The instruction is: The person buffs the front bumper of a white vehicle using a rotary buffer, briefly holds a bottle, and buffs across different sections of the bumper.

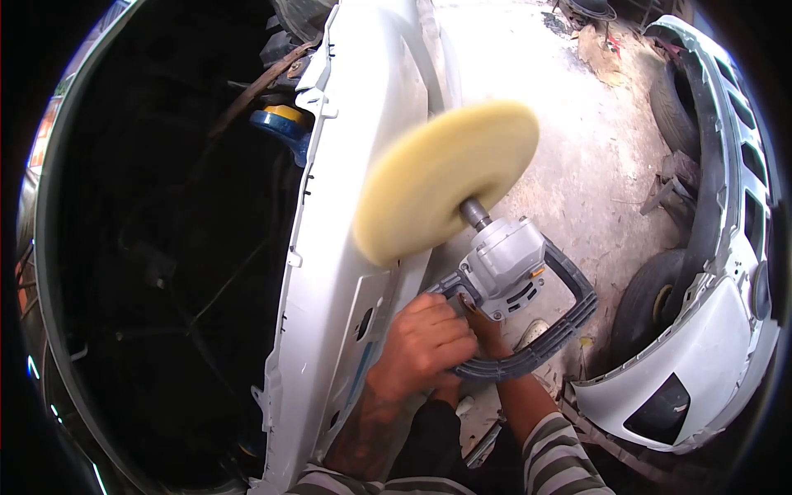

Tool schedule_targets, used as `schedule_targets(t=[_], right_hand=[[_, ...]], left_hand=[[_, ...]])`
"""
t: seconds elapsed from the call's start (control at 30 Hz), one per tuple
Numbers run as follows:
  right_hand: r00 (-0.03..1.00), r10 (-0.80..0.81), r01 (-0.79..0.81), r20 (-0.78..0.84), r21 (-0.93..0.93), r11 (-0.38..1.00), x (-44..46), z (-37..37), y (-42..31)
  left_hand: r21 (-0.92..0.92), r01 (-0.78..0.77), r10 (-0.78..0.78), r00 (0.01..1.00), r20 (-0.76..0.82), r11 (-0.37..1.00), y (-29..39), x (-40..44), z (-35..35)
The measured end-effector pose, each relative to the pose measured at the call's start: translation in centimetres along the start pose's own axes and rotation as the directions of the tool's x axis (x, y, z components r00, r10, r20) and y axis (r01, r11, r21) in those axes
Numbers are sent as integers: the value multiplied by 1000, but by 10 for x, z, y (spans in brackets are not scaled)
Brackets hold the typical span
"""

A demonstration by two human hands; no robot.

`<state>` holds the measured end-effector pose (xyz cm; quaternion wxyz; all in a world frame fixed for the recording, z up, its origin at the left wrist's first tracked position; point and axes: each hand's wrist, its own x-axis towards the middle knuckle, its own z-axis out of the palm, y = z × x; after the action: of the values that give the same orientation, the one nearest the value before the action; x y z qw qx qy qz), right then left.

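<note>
A grey rotary polisher (507, 256) carries a large round yellow polishing pad (450, 177), blurred as if spinning. The pad is tilted over the edge of a white car body panel (351, 206); whether it touches the surface I cannot tell. My left hand (425, 342) is wrapped round the left side of the dark loop handle (573, 326). Behind that handle, my right hand (487, 330) is at the polisher's body, mostly hidden, its fingers out of sight. A blue and yellow round tool (283, 124) sits beyond the panel's left edge.
At the right, a loose light-coloured bumper (701, 363) curves along the floor (569, 140), with tyres (648, 301) beside it. Left of the panel is a dark cavity (165, 247) with wires. My shoe (535, 332) shows below the handle.
</note>
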<state>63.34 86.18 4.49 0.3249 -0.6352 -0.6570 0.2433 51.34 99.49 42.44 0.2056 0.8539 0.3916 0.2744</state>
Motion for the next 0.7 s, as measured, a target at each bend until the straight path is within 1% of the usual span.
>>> schedule_targets(t=[0.07, 0.1, 0.17, 0.3, 0.4, 0.47, 0.5, 0.53, 0.57, 0.6, 0.67, 0.7], right_hand=[[997, 45, -49, 61, 71, 996, -5, -7, -3], [993, 66, -76, 93, 107, 991, -8, -3, -13], [982, 105, -132, 156, 176, 976, -13, -13, -15], [946, 164, -249, 280, 301, 920, -35, -41, -14], [906, 193, -341, 376, 380, 860, -55, -62, -6], [872, 208, -407, 444, 419, 811, -67, -77, -2], [851, 214, -443, 480, 435, 784, -72, -85, -2], [831, 217, -476, 512, 452, 754, -60, -90, -2], [813, 215, -503, 541, 469, 725, -82, -109, 8], [795, 212, -532, 568, 485, 694, -78, -120, 13], [759, 203, -585, 619, 512, 629, -105, -170, 53], [740, 191, -609, 645, 521, 598, -102, -178, 51]], left_hand=[[33, -17, 19, 998, -52, 999, 5, 1, -3], [30, -15, 17, 999, -51, 999, 7, 4, -4], [52, -45, 50, 992, -115, 998, 10, 9, -6], [26, -17, 20, 994, -108, 1000, 10, -2, -1], [2, 1, -1, 997, -71, 1000, 4, -8, 4], [8, 28, -28, 999, 46, 1000, 3, -12, 5], [3, 33, -34, 998, 49, 999, 5, -11, 8], [-44, 69, -67, 997, 45, 997, 7, -5, 14], [-88, 101, -98, 994, 40, 991, 10, 2, 21], [-88, 99, -96, 995, 41, 991, 18, 10, 26], [-79, 247, -237, 965, 110, 966, 39, 29, 34], [-77, 245, -236, 966, 106, 967, 45, 32, 37]])
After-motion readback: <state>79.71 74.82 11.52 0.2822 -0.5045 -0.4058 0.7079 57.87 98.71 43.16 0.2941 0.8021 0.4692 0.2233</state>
